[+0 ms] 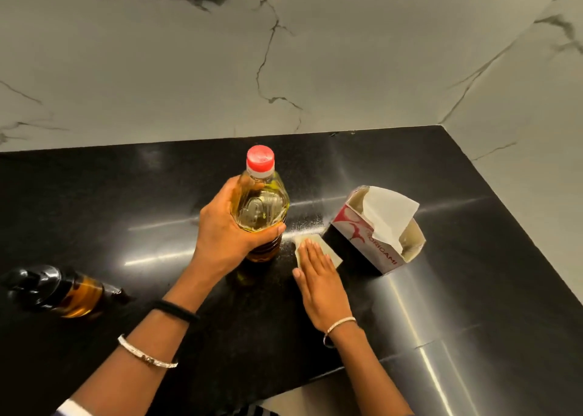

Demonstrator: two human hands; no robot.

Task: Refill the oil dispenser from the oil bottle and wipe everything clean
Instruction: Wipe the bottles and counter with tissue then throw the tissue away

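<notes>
The oil bottle (262, 204), clear plastic with yellow oil and a red cap on, stands upright mid-counter. My left hand (225, 229) grips it round the body. Just right of the bottle, my right hand (318, 281) lies flat with straight fingers, pressing a folded pale tissue (328, 248) onto the black counter (157, 207). The oil dispenser (60, 291), dark glass with amber oil and a black top, stands at the far left, apart from both hands.
An opened tissue box (369, 251) with a white sheet sticking out stands right of the tissue, almost touching it. Marble walls (315, 62) meet in a corner at the back right. The counter's front edge runs along the bottom right.
</notes>
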